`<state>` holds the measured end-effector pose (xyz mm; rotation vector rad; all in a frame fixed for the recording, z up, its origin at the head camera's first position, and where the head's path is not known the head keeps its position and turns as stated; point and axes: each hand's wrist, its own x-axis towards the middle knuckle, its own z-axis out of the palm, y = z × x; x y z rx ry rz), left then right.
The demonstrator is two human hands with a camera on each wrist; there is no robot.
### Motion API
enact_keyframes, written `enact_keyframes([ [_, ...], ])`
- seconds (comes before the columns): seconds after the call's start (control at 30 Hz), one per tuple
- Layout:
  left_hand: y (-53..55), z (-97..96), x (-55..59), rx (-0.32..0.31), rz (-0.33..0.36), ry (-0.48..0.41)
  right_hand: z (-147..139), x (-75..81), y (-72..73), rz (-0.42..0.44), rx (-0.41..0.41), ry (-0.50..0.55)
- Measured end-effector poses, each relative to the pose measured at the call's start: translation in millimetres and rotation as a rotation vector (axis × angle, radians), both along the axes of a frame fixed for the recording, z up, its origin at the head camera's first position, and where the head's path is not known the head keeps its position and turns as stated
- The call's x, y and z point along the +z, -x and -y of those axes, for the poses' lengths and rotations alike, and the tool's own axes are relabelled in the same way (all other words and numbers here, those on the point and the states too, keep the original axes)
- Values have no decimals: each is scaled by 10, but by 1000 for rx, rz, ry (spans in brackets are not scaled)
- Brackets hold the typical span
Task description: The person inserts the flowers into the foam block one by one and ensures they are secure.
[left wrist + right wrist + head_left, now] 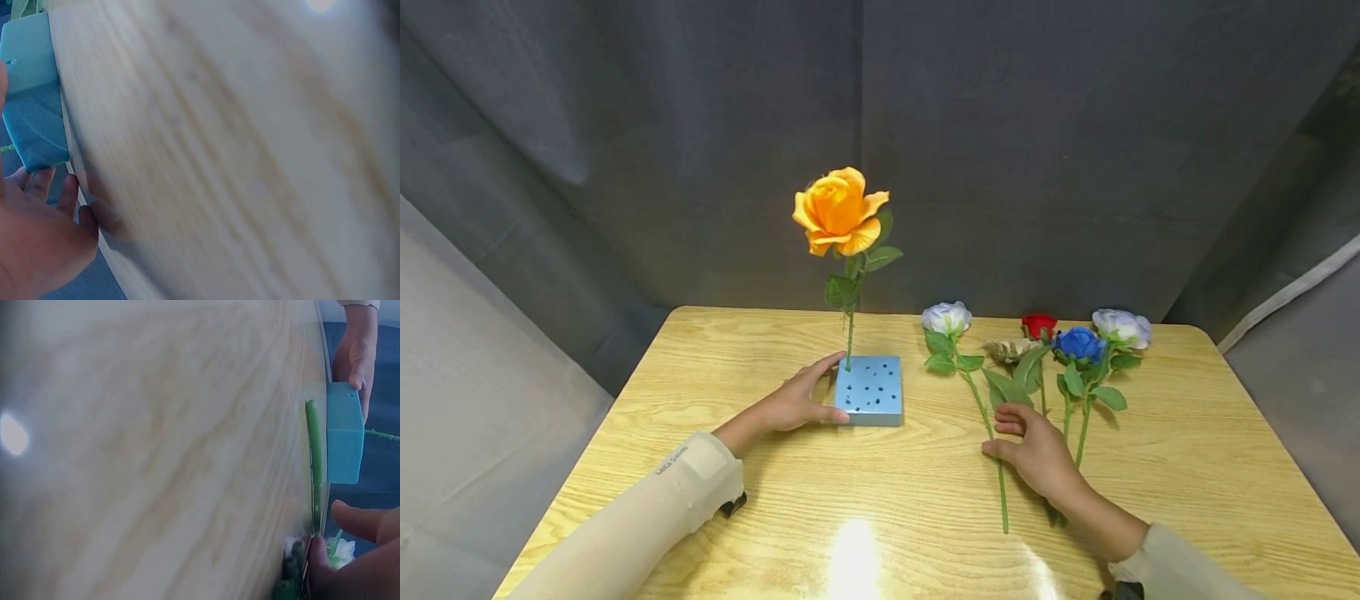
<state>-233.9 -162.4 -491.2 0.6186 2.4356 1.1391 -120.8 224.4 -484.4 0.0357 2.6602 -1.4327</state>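
Observation:
My left hand (792, 406) holds the left side of a light blue foam block (871, 385), with the thumb at its near edge and a finger at the far corner. Dark holes dot the block's top. An orange artificial rose (837, 215) stands upright in it, near the far left corner. My right hand (1040, 452) is at the stem of a pale white-lilac rose (946, 318) lying on the table, its fingertips right at the stem. In the right wrist view a gap shows between the thumb (353, 515) and the green stem (315, 462).
Right of that rose lie a red rose (1039, 325), a dried-looking beige flower (1009, 349), a blue rose (1078, 343) and another pale rose (1122, 327). Their stems run toward the right forearm. A grey curtain (715, 167) hangs behind the wooden table (760, 350).

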Motion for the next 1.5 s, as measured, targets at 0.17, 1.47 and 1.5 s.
enact_keyframes([
  [0.17,1,2,-3,1,4,1,-4,-28,36,-11,19,-46],
  [1.47,-19,-3,39,-4,25,-19,157,306,205,135,143,-20],
  [1.5,-18,-3,38,-4,24,-19,165,318,205,151,142,-2],
])
